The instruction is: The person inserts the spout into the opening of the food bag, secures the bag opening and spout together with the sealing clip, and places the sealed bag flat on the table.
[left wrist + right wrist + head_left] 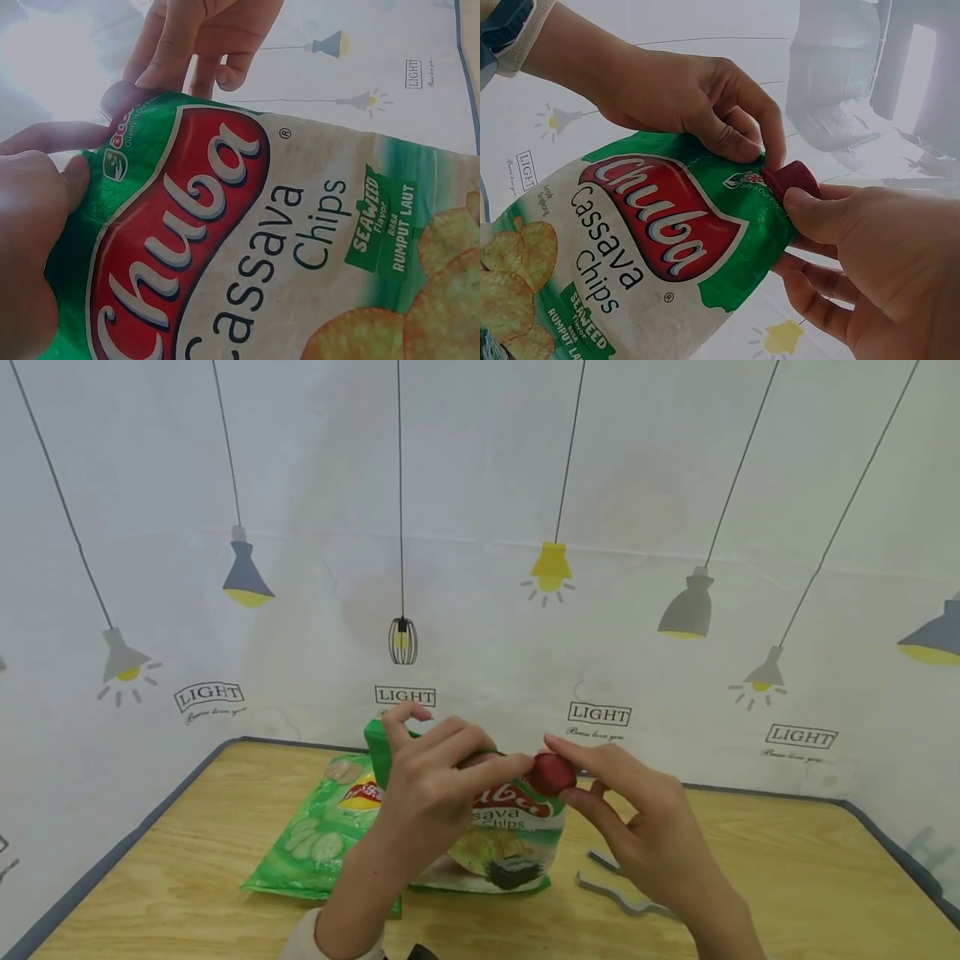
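Observation:
A green and white bag of cassava chips [510,852] [225,217] [645,225] stands raised over the table. My left hand [442,777] [705,105] grips its green top edge, thumb on the printed front, one finger reaching to a dark red, rounded piece [553,774] [799,178] at the top corner. My right hand [645,827] [885,255] pinches that red piece between thumb and fingers. What the red piece is cannot be told; its far side is hidden. In the left wrist view, the right hand's fingers [169,45] press it from above.
A second green chip bag [311,843] lies on the wooden table [187,860], behind and left of the raised bag. A grey wavy strip [622,897] and a short dark rod [603,862] lie near the right hand. A white curtain printed with lamps [480,527] hangs behind.

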{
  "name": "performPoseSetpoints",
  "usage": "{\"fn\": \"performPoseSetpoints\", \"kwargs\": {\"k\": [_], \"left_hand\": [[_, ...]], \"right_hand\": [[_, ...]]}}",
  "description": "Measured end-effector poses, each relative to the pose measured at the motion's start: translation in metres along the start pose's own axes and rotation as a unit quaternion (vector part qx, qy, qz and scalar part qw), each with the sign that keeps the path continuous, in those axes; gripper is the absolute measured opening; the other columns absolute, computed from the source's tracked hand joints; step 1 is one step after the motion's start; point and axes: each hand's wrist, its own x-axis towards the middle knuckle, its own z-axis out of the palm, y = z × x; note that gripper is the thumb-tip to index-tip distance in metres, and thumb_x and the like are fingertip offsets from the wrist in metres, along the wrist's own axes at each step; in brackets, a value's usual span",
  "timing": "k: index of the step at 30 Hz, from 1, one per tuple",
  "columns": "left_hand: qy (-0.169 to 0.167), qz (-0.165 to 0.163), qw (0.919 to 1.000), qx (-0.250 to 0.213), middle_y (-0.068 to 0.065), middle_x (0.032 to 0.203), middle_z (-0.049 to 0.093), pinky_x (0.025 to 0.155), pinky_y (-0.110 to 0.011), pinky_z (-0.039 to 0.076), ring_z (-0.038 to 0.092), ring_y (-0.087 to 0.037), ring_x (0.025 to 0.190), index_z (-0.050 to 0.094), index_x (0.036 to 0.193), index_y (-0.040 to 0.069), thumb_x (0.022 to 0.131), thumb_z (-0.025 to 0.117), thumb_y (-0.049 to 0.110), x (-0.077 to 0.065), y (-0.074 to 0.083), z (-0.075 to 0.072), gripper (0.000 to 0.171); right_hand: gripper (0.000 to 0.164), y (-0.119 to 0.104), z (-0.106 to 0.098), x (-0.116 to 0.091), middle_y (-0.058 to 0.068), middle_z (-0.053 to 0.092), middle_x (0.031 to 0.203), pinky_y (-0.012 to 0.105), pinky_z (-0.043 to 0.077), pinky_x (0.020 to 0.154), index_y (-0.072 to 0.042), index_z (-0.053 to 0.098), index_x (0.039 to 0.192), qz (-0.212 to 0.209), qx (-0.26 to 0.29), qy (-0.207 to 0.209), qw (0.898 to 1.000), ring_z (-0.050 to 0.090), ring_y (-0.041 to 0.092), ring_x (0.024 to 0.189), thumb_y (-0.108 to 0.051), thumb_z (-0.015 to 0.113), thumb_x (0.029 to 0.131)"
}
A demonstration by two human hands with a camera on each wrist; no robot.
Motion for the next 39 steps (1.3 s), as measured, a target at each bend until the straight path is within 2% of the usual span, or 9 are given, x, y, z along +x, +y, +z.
{"fn": "performPoseSetpoints", "kwargs": {"k": [6, 13, 16, 19, 23, 28, 33, 36, 39], "left_hand": [[-0.004, -0.010, 0.9999, -0.006, 0.005, 0.070, 0.058, 0.081, -0.056, 0.025, 0.054, -0.011, 0.069, 0.077, 0.085, 0.023, 0.089, 0.064, 0.002, -0.001, -0.001, -0.001, 0.025], [0.001, -0.015, 0.9998, -0.012, 0.005, 0.071, 0.059, 0.081, -0.055, 0.025, 0.055, -0.011, 0.068, 0.077, 0.086, 0.023, 0.088, 0.065, 0.004, -0.003, -0.002, 0.002, 0.023], [-0.002, -0.014, 0.9998, -0.012, 0.005, 0.071, 0.059, 0.081, -0.055, 0.025, 0.055, -0.011, 0.070, 0.077, 0.087, 0.023, 0.087, 0.066, 0.004, -0.002, -0.003, 0.003, 0.022], [-0.005, -0.011, 0.9998, -0.014, 0.005, 0.071, 0.059, 0.081, -0.056, 0.025, 0.055, -0.011, 0.071, 0.077, 0.088, 0.024, 0.085, 0.068, 0.003, -0.002, -0.003, 0.003, 0.022], [-0.003, -0.008, 0.9999, -0.011, 0.006, 0.069, 0.056, 0.079, -0.055, 0.024, 0.053, -0.012, 0.070, 0.075, 0.094, 0.024, 0.085, 0.060, -0.008, -0.002, -0.002, 0.003, 0.036], [-0.011, -0.011, 0.9998, -0.014, 0.006, 0.069, 0.056, 0.078, -0.054, 0.024, 0.052, -0.012, 0.072, 0.074, 0.100, 0.023, 0.084, 0.055, -0.014, -0.003, 0.001, 0.004, 0.044], [-0.013, -0.015, 0.9996, -0.018, 0.006, 0.070, 0.057, 0.079, -0.054, 0.024, 0.053, -0.012, 0.073, 0.074, 0.102, 0.023, 0.091, 0.053, -0.008, -0.002, 0.003, 0.005, 0.039], [-0.014, -0.015, 0.9996, -0.018, 0.006, 0.070, 0.056, 0.078, -0.053, 0.024, 0.053, -0.012, 0.074, 0.072, 0.105, 0.023, 0.095, 0.049, -0.004, -0.001, 0.004, 0.006, 0.037], [-0.012, -0.015, 0.9995, -0.025, 0.006, 0.070, 0.058, 0.078, -0.053, 0.024, 0.053, -0.012, 0.074, 0.069, 0.109, 0.022, 0.098, 0.046, -0.001, 0.000, 0.006, 0.007, 0.034]], "right_hand": [[0.043, 0.001, 0.002, -0.001, 0.001, 0.067, 0.104, 0.018, 0.046, 0.067, -0.005, 0.059, 0.130, 0.002, -0.006, 0.006, 1.000, 0.058, 0.007, 0.080, -0.014, 0.067, 0.089], [0.043, 0.002, -0.001, -0.008, 0.001, 0.066, 0.108, 0.018, 0.048, 0.069, -0.007, 0.058, 0.132, 0.044, -0.025, 0.007, 0.999, 0.059, 0.009, 0.084, -0.012, 0.066, 0.090], [0.043, 0.003, -0.002, -0.009, 0.004, 0.066, 0.112, 0.019, 0.049, 0.070, -0.003, 0.057, 0.131, 0.033, -0.021, 0.024, 0.999, 0.061, 0.012, 0.092, -0.007, 0.066, 0.089], [0.039, 0.001, 0.000, -0.006, 0.008, 0.065, 0.116, 0.019, 0.049, 0.070, 0.001, 0.058, 0.129, 0.013, -0.009, 0.042, 0.999, 0.061, 0.012, 0.098, -0.015, 0.063, 0.093], [0.044, -0.008, 0.008, 0.004, 0.014, 0.064, 0.117, 0.018, 0.047, 0.072, 0.005, 0.057, 0.128, -0.012, 0.014, 0.060, 0.998, 0.059, 0.012, 0.096, -0.025, 0.058, 0.096], [0.039, -0.014, 0.018, 0.011, 0.014, 0.065, 0.109, 0.019, 0.046, 0.079, 0.006, 0.061, 0.120, -0.039, 0.016, 0.091, 0.995, 0.059, 0.014, 0.091, -0.024, 0.061, 0.094], [0.027, -0.012, 0.017, 0.006, 0.009, 0.067, 0.103, 0.020, 0.048, 0.079, 0.000, 0.066, 0.113, 0.032, 0.025, 0.120, 0.992, 0.063, 0.014, 0.087, -0.006, 0.069, 0.087], [0.033, -0.013, 0.014, 0.002, 0.012, 0.067, 0.106, 0.022, 0.050, 0.078, 0.000, 0.064, 0.115, 0.087, 0.077, 0.130, 0.985, 0.065, 0.016, 0.088, 0.010, 0.067, 0.083], [0.035, -0.014, 0.012, 0.001, 0.014, 0.066, 0.108, 0.023, 0.050, 0.080, 0.001, 0.064, 0.116, 0.112, 0.110, 0.132, 0.979, 0.066, 0.019, 0.091, 0.014, 0.064, 0.083]]}}
